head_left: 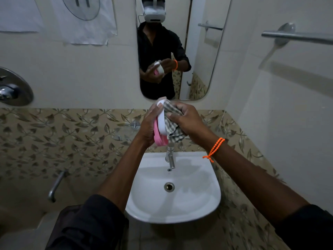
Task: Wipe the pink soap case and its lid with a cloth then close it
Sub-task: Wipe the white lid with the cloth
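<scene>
Both my hands are up over the white sink, above the tap. My left hand grips the soap case on edge, white part facing right, pink part behind it. My right hand presses the checked cloth against the white part.

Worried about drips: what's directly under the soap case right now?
The tap and the white sink lie below the soap case, held by the left hand. The cloth covers its open side.
</scene>
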